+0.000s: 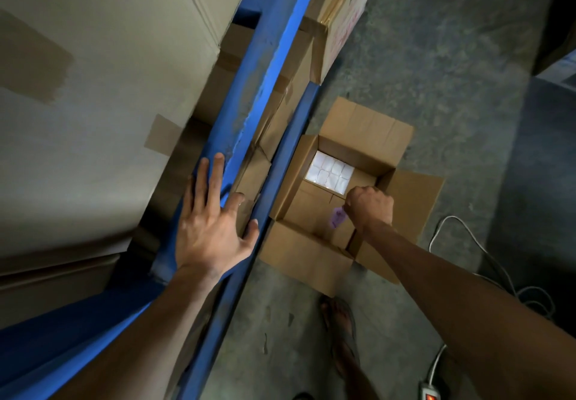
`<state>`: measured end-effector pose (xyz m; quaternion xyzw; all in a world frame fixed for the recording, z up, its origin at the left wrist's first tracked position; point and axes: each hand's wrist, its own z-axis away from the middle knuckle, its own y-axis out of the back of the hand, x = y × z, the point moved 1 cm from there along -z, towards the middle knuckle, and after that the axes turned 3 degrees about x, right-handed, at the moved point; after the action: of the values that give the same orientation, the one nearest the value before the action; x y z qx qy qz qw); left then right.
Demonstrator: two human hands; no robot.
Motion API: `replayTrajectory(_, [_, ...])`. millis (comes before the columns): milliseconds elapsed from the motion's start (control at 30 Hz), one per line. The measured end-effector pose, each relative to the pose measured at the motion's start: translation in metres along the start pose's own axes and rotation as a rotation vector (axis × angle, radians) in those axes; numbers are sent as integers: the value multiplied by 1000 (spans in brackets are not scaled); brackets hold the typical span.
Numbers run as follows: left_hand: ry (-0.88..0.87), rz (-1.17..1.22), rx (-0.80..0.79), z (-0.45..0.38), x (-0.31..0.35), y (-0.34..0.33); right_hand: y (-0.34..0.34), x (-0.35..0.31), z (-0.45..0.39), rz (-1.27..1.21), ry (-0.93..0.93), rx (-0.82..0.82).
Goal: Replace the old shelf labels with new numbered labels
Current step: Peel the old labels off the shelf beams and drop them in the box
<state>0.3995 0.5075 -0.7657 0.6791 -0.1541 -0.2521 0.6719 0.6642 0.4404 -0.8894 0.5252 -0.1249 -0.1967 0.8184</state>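
Right hand drops a peeled purple label into the open carton while the left braces on the blue shelf beam.

The left hand (212,225) lies flat and fully spread on the blue shelf beam (249,94), gripping nothing. The right hand (369,208) is curled over the open cardboard box (358,125) on the floor (436,57), its fingertips pinched on a small purple label (337,217); I take this to be an old one being discarded. White packets (328,173) sit in the box's far corner; whether they are the new numbered labels cannot be told. The label looks paper-thin, limp and nearly weightless, likely still tacky on its back, so it may cling to the fingers; it is best held lightly by one edge or corner.
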Motion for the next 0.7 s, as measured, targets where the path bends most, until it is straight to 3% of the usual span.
replayTrajectory(200, [-1,-18,-15,1,-2,-5,0,-1,6,-56,18,14])
replayTrajectory(467, [4,8,-9,2,-5,-11,36,-4,27,-402,43,-79])
replayTrajectory(700, [-3,191,-313,2,-2,19,99,5,75,-533,190,-61])
